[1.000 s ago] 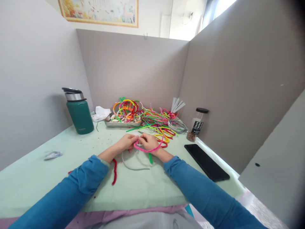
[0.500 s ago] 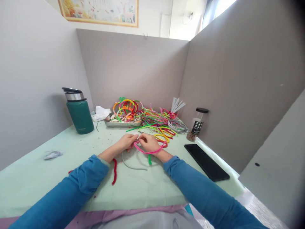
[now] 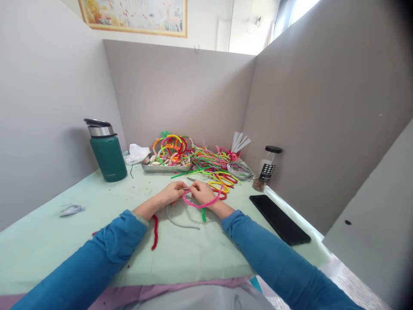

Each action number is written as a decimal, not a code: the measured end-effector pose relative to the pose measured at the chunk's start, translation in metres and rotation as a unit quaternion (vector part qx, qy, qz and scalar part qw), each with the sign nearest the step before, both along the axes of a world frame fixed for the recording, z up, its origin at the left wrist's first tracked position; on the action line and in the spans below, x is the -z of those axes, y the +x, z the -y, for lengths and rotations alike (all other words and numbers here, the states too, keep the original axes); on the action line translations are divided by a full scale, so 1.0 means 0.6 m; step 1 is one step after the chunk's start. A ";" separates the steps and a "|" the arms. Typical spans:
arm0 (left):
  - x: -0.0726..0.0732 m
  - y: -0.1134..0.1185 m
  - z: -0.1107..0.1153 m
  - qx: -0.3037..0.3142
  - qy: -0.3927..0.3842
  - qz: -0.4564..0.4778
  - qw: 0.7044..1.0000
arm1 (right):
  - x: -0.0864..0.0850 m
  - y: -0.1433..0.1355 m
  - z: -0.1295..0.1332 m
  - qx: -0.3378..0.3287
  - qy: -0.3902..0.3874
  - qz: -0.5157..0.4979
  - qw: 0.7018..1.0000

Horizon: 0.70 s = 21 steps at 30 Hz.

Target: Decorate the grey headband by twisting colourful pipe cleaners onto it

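Observation:
My left hand [image 3: 172, 193] is closed in a pinch on a thin grey wire, and a short stretch of it shows between the two hands. A longer grey wire tail [image 3: 180, 224] curves out below it over the tabletop. Close beside it, my right hand [image 3: 201, 193] is closed with its fingertips near the same spot. A fuzzy pink pipe cleaner [image 3: 200, 206] runs from those fingertips and loops across the right wrist. The exact grip is partly hidden by the fingers. A green pipe cleaner end [image 3: 203, 215] sticks out beneath the right wrist.
A red pipe cleaner piece [image 3: 155, 232] lies by the left forearm. Behind the hands are a metal tray [image 3: 166, 168] with pipe-cleaner shapes, a pipe cleaner pile [image 3: 213, 158] and a wire coil [image 3: 240, 171]. A green bottle [image 3: 109, 157], jar [image 3: 267, 170] and black phone [image 3: 279, 219] stand or lie around.
Both hands have shifted very slightly and the fingertips now meet the wire a little differently. The pink loop's upper end has swung up and slightly left. The rest stays put.

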<state>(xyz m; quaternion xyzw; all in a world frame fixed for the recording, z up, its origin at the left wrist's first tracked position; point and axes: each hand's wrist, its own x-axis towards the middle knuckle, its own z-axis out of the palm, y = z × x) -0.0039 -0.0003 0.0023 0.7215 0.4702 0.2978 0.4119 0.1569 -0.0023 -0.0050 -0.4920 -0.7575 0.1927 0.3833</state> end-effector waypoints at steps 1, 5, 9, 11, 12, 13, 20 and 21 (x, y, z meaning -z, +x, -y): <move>0.001 -0.001 0.001 0.009 0.019 -0.012 1.000 | -0.001 0.000 0.000 -0.002 -0.003 -0.004 1.000; 0.001 0.000 0.004 0.000 0.093 -0.029 0.995 | 0.001 0.001 -0.005 -0.025 0.000 -0.009 1.000; -0.004 0.002 0.003 -0.015 0.156 -0.037 0.987 | 0.003 0.003 -0.008 -0.048 -0.003 -0.013 0.999; -0.007 0.002 0.002 -0.012 0.185 -0.032 0.982 | 0.003 0.005 -0.008 -0.055 -0.012 -0.014 0.998; -0.009 0.002 0.002 -0.009 0.197 -0.029 0.980 | 0.004 0.006 -0.008 -0.056 -0.014 -0.013 0.998; -0.010 0.002 0.002 -0.006 0.204 -0.029 0.979 | 0.004 0.006 -0.008 -0.056 -0.016 -0.013 0.998; -0.014 0.002 0.008 -0.027 0.234 -0.056 0.970 | 0.000 0.010 -0.004 -0.063 -0.048 -0.030 0.996; -0.014 0.002 0.008 -0.027 0.237 -0.057 0.969 | -0.002 0.011 -0.003 -0.062 -0.045 -0.027 0.997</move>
